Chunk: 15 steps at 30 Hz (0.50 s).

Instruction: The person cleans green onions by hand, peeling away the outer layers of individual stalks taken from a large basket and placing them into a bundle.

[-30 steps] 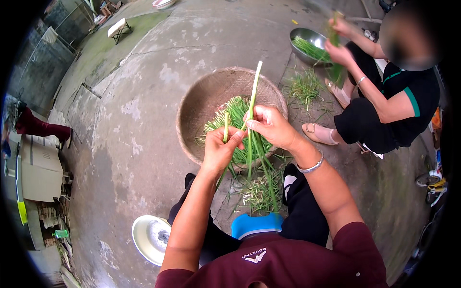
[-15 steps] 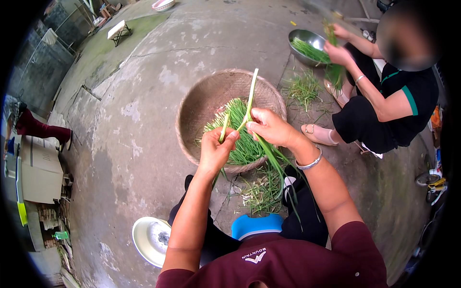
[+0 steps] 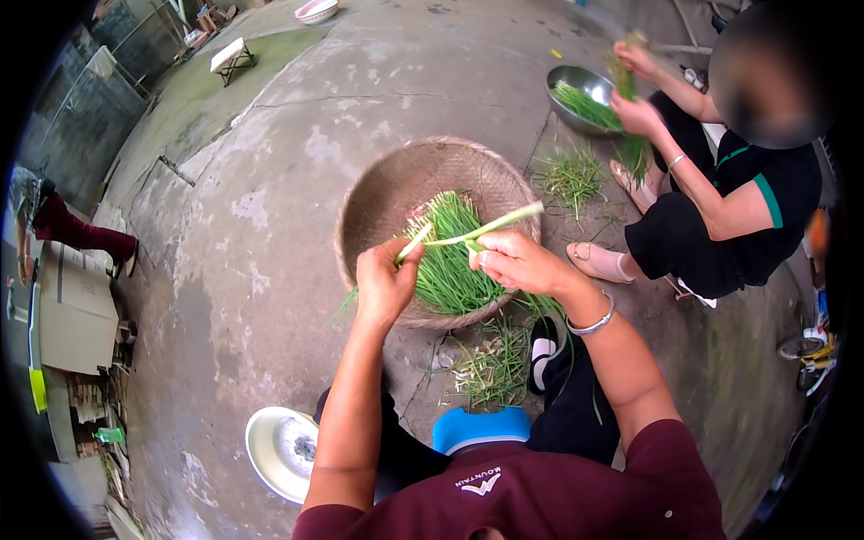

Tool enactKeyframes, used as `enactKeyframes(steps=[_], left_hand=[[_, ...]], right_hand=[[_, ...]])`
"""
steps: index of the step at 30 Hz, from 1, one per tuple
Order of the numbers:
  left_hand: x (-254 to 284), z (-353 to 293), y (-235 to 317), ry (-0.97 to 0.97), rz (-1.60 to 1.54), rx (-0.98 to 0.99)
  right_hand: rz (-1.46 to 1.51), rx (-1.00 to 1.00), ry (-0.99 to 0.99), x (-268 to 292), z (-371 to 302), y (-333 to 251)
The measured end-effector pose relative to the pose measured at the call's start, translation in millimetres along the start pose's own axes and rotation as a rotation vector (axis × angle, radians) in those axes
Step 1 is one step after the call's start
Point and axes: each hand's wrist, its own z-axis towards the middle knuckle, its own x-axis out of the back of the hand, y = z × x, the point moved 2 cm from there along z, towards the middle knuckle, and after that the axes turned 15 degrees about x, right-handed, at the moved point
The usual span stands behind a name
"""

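Note:
My left hand [image 3: 387, 277] is closed on a short pale-green chive stalk [image 3: 414, 242], its tip above the thumb. My right hand [image 3: 520, 266] pinches a longer, thicker chive stalk [image 3: 508, 219], whose whitish end points right while its green leaves trail below the wrist. A thin pale strip [image 3: 445, 242] stretches between the two hands. Both hands are over a round woven basket [image 3: 349, 209], where a heap of green chives [image 3: 457, 281] lies with pale ends toward the far left. My fingers hide part of what they hold.
Trimmings [image 3: 490, 364] lie between my feet, beside a blue stool [image 3: 481, 426]. A cream basin [image 3: 261, 450] stands at my left. On the right a seated co-worker [image 3: 720, 198] handles chives by a metal bowl [image 3: 560, 106], near another trimmings pile [image 3: 571, 178]. Another person's leg [image 3: 85, 229] shows far left.
The stalk in my right hand has swung from upright to pointing right. My hands have drawn slightly apart, the strip between them now longer. The co-worker still handles the greens.

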Motion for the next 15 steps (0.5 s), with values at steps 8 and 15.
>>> enactKeyframes(steps=[8, 15], left_hand=[[18.9, 13.6, -10.7, -0.006, -0.488, 0.221], [-30.7, -7.7, 6.8, -0.346, -0.528, 0.226]], right_hand=[[0.207, -0.034, 0.103, 25.3, -21.9, -6.5], [-0.164, 0.043, 0.105, 8.3, -15.8, 4.9]])
